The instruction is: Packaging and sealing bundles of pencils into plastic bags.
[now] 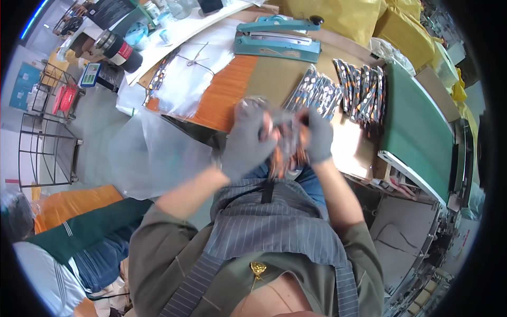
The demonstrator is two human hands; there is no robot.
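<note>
Both hands wear grey gloves and are raised in front of the apron, over the near edge of the table. My left hand (249, 142) and my right hand (318, 136) hold a bundle of patterned packets in clear plastic (286, 146) between them; motion blurs the bundle and the fingertips. Just beyond my right hand lies a pile of patterned packets (317, 93), with a second row of dark, orange-flecked packets (361, 93) to its right. At the table's far side stands a teal impulse heat sealer (277, 43), its arm above the base.
Clear plastic bags (186, 79) lie on the table's left part, with a large plastic sheet (158, 154) hanging below. A green conveyor belt (416, 126) borders the right side. A steel thermos (119, 51) stands at upper left. Yellow sacks (336, 18) are behind the sealer.
</note>
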